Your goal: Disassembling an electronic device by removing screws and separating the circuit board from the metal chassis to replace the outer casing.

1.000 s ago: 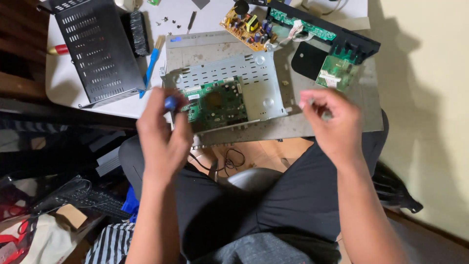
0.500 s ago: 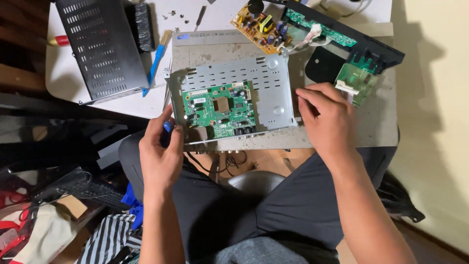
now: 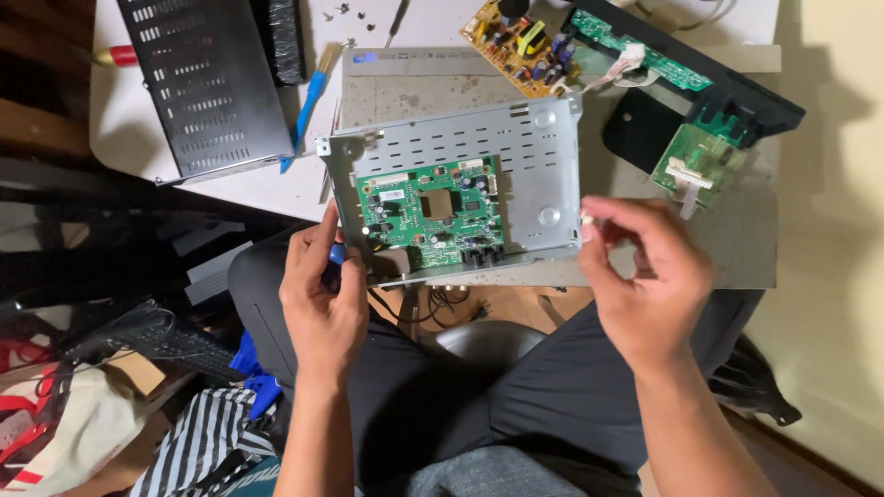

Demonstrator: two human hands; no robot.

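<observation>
A grey metal chassis [image 3: 543, 156] with a green circuit board [image 3: 431, 219] screwed onto it is lifted over the table's front edge, above my lap. My left hand [image 3: 322, 294] grips its lower left corner and also holds a blue-handled tool [image 3: 337, 254], mostly hidden in the palm. My right hand [image 3: 645, 276] pinches the chassis's lower right edge between thumb and fingers.
On the white table lie a black perforated cover [image 3: 207, 83], a blue brush [image 3: 311, 101], a yellow power board [image 3: 525, 46], a black front panel [image 3: 700, 69] with a small green board [image 3: 697, 164], and loose screws [image 3: 345, 11]. Bags and cables clutter the floor at left.
The chassis has been lifted off the table and drawn toward me. Both hands moved onto its lower corners; the right hand came left and down.
</observation>
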